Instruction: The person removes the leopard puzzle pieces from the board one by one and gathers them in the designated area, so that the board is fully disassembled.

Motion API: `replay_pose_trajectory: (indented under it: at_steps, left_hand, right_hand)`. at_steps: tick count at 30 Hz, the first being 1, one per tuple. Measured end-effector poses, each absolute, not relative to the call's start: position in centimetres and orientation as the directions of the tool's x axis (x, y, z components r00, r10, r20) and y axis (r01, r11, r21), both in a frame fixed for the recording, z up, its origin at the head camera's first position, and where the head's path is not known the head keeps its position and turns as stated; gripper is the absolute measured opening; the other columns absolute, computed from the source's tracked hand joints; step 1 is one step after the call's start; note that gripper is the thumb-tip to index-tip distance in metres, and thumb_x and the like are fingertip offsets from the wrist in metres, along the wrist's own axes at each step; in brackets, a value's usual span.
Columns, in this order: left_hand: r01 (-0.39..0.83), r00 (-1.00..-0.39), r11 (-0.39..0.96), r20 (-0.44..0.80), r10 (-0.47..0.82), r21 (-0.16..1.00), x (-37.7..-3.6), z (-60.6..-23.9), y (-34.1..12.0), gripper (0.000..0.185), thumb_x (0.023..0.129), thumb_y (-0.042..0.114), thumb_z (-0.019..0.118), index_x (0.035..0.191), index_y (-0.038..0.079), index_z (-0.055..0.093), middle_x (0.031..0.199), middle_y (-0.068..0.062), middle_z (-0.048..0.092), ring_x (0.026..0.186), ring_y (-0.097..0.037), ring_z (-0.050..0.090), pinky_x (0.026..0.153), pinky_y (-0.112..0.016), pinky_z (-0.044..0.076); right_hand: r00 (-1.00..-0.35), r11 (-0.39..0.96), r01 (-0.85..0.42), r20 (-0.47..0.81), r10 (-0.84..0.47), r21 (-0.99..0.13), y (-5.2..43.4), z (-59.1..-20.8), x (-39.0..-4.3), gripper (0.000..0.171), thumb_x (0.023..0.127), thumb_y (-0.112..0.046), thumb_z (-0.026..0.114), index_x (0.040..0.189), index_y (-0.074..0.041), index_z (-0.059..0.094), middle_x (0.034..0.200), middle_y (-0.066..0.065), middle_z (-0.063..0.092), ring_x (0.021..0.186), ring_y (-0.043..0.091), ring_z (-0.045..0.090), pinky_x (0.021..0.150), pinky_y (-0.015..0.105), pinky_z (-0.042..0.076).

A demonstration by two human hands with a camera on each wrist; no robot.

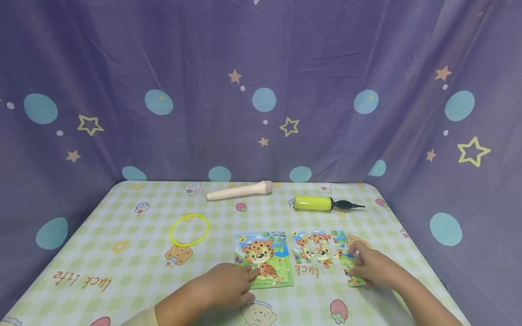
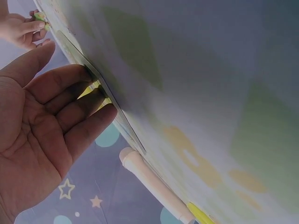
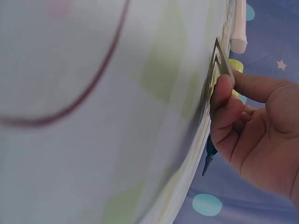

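Pinching a puzzle piece at the loose pieces' near-right corner, right hand; left hand, fingers flat, rests on leopard puzzle board.

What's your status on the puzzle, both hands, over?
Left hand flat, fingers on the leopard puzzle board. Right hand pinching a loose puzzle piece beside the laid-out pieces. Nothing between board and pieces.
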State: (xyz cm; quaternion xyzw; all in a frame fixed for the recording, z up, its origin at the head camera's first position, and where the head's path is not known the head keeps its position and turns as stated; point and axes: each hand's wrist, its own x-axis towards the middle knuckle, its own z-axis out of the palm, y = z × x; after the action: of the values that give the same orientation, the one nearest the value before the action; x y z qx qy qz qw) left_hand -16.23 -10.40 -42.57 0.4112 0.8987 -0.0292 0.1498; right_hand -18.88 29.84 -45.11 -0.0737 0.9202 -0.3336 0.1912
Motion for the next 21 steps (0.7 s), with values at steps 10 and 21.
replay_pose_trajectory:
  at_steps: [10, 21]
  left_hand:
    - [0.754, -0.606, 0.649, -0.272, 0.748, 0.105, -16.3, -42.7, -10.7, 0.042, 0.098, 0.047, 0.051, 0.076, 0.020, 0.076, 0.148, 0.006, 0.049, 0.134, -0.016, 0.050, 0.100, -0.033, 0.050]
    - [0.750, -0.605, 0.652, -0.283, 0.744, 0.111, -16.3, -42.7, -10.8, 0.039, 0.098, 0.047, 0.052, 0.087, 0.020, 0.078, 0.150, 0.005, 0.046, 0.135, -0.018, 0.049, 0.103, -0.034, 0.048]
  right_hand:
    - [-0.923, 0.776, 0.009, -0.304, -0.237, -0.631, 29.9, -45.4, -18.7, 0.058, 0.083, -0.026, 0.078, 0.124, -0.005, 0.043, 0.072, 0.007, 0.057, 0.051, 0.022, 0.056, 0.047, 0.033, 0.045]
    - [-0.943, 0.912, -0.002, -0.303, -0.139, -0.410, 28.2, -44.6, -19.2, 0.050, 0.081, -0.032, 0.079, 0.119, -0.014, 0.053, 0.073, 0.003, 0.056, 0.060, 0.017, 0.051, 0.057, 0.032, 0.039]
